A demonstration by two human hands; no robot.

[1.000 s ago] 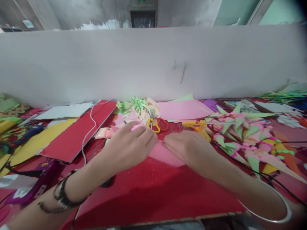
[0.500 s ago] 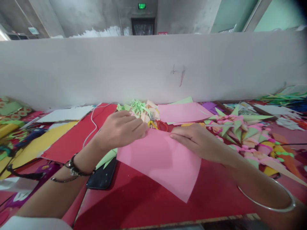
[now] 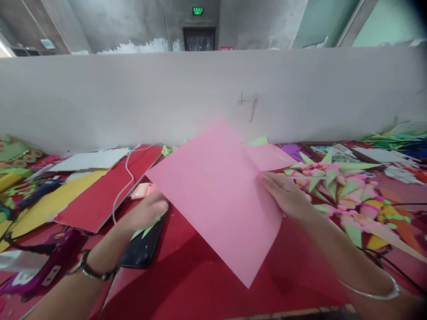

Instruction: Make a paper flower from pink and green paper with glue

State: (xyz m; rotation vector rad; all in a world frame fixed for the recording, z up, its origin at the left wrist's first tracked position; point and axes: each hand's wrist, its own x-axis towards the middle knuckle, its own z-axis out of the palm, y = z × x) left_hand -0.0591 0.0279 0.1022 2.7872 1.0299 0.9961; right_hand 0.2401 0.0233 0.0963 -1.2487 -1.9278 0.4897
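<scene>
A large sheet of pink paper [image 3: 213, 195] is tilted up in front of me, one corner pointing down toward the red tabletop. My right hand [image 3: 288, 191] grips its right edge between thumb and fingers. Off the sheet's left corner, my left hand [image 3: 150, 211] is closed, its fingers curled down; what they hold, if anything, is hidden. Beneath that hand lie light green paper strips [image 3: 147, 231] and a black phone [image 3: 143, 251]. A small peach-coloured object [image 3: 142, 190] shows just behind the left knuckles.
Another pink sheet [image 3: 267, 155] lies at the back. Green and pink paper flowers [image 3: 336, 182] are heaped on the right. To the left are a red board [image 3: 110, 191], a white cable [image 3: 128, 169], yellow sheets [image 3: 70, 195] and a purple device [image 3: 50, 262]. A white partition [image 3: 167, 98] stands behind.
The pink sheet has been unfolded and tilted up, now covering the scissors at the back. My left hand has let go of it and moved left and down to the phone; my right hand still holds it.
</scene>
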